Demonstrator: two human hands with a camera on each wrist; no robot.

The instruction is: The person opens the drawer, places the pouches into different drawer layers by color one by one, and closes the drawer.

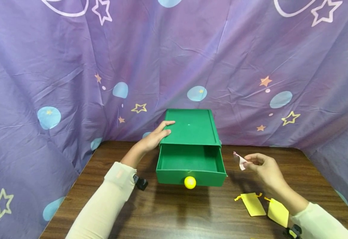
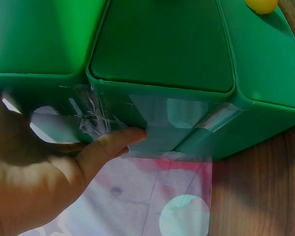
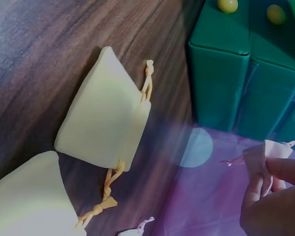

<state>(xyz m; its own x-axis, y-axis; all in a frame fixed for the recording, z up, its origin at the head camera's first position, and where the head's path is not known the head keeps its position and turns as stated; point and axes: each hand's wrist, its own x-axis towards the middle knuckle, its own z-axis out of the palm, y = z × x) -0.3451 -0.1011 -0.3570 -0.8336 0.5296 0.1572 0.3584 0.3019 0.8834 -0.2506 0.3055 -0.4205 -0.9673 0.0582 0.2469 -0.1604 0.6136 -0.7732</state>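
Holds a small pink pouch [image 1: 242,162] in a narrow pinch of the right hand [image 1: 265,167], raised over the desk [image 1: 178,212] just right of the open drawer [image 1: 174,176]. Rests the left hand [image 1: 153,137] against the left side of the green cabinet [image 1: 190,127], grip wide with fingers extended, touching near clear tape [image 2: 177,115] on that side. Has the drawer pulled out toward the near side, with a yellow knob [image 1: 190,182] on its front. Has one yellow pouch [image 1: 253,204] and another yellow pouch [image 1: 278,212] lying side by side at near right, beside the right forearm. Has purple cloth [image 1: 162,66] hanging along the far side.
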